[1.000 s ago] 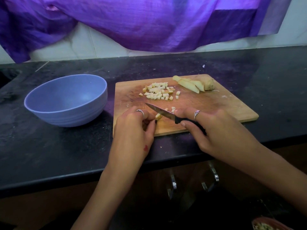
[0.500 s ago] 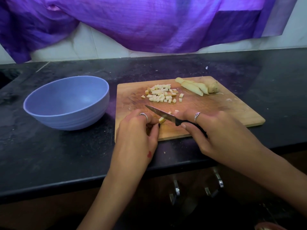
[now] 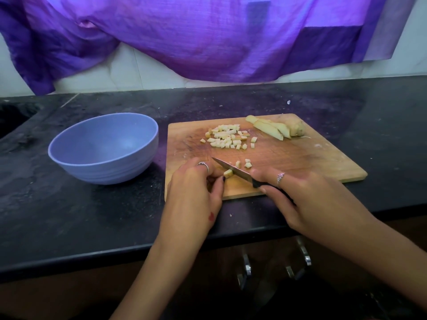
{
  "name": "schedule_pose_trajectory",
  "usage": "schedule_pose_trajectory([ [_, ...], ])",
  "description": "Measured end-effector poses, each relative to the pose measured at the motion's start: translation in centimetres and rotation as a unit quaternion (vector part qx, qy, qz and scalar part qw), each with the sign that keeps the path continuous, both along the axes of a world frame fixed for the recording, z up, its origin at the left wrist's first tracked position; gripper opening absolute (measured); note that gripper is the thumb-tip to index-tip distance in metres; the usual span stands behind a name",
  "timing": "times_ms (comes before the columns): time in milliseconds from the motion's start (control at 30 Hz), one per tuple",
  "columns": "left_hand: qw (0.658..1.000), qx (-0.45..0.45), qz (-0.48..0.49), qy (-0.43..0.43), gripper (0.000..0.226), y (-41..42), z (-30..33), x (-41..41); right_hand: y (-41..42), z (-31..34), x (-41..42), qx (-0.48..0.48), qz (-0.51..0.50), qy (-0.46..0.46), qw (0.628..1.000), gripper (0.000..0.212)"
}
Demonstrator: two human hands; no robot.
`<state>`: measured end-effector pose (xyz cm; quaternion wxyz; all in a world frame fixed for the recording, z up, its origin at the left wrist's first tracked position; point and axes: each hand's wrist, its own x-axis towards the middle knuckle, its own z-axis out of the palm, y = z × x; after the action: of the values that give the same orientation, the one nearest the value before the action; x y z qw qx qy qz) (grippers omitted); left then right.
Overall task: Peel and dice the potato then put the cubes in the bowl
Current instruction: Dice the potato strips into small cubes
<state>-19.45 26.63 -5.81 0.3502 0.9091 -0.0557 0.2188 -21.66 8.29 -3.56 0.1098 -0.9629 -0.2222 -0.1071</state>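
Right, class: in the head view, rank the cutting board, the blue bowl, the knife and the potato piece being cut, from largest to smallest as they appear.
1. cutting board
2. blue bowl
3. knife, its handle partly hidden in the right hand
4. potato piece, pinched by the left hand

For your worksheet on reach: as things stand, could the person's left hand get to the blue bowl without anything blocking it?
Probably yes. The left hand pinches a potato piece at the board's near edge, and only bare black counter lies between it and the blue bowl. It would have to let go first.
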Motion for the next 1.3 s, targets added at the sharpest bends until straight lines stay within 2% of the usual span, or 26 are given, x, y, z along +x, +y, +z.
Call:
schedule_pose_trajectory([
  [133, 1.0, 0.004, 0.005, 0.008, 0.008, -0.1, 0.1, -0.1, -1.3, 0.0, -0.1, 0.016, -0.019, -0.047, 0.999, 0.039],
  [233, 1.0, 0.017, 0.012, 0.006, 0.011, 0.0, 0.1, -0.2, -1.1, 0.1, 0.2, 0.08, -0.025, -0.039, 0.996, 0.034],
  [333, 1.0, 0.018, 0.022, -0.001, 0.011, 0.1, 0.2, -0.6, -0.2, -0.2, 0.1, 0.092, -0.016, -0.038, 0.995, 0.023],
  [500, 1.0, 0.011, 0.026, 0.009, 0.01, 0.1, 0.1, -0.8, 0.3, -0.5, -0.2, 0.078, -0.01, 0.004, 0.997, 0.037],
  [733, 0.999, 0.015, 0.026, 0.021, 0.007, 0.1, 0.1, -0.4, 0.8, -0.2, 0.5, 0.08, -0.011, 0.018, 0.997, 0.035],
  [1067, 0.999, 0.025, 0.034, -0.004, 0.011, -0.2, 0.0, -0.5, 1.0, 0.0, -0.4, -0.007, -0.012, 0.015, 1.0, 0.044],
  [1167, 0.999, 0.029, 0.029, 0.003, 0.01, -0.5, 0.1, -0.1, 0.1, -0.1, -0.9, 0.013, -0.011, -0.007, 1.0, 0.049],
  [1300, 0.999, 0.022, 0.027, 0.017, 0.012, -0.7, 0.1, 0.0, 0.1, -0.4, -0.3, 0.069, -0.013, -0.035, 0.997, 0.04],
])
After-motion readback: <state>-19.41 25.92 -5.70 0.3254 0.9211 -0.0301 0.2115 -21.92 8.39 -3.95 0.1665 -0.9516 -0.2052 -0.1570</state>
